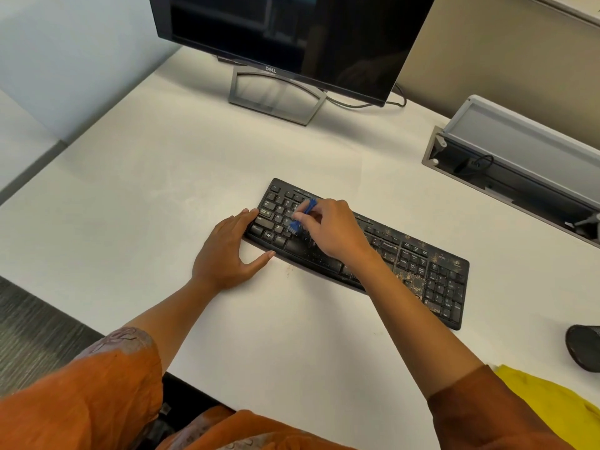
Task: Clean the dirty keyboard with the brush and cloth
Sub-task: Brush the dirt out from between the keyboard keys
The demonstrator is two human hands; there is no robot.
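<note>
A black keyboard (418, 264) lies at a slant on the white desk (162, 190), speckled with brownish dirt across its middle and right keys. My right hand (334, 228) pinches a small blue brush (300, 217), bristle end down on the left letter keys. My left hand (232, 251) lies flat on the desk, fingers straight against the keyboard's left edge and thumb along its front edge. A yellow cloth (545, 404) sits at the desk's near right corner, partly hidden by my right sleeve.
A dark Dell monitor (292, 37) on a grey stand (276, 95) is at the back. A grey cable tray with its lid raised (519, 157) sits at the right. A black mouse (584, 347) lies at the right edge. A few crumbs lie before the keyboard.
</note>
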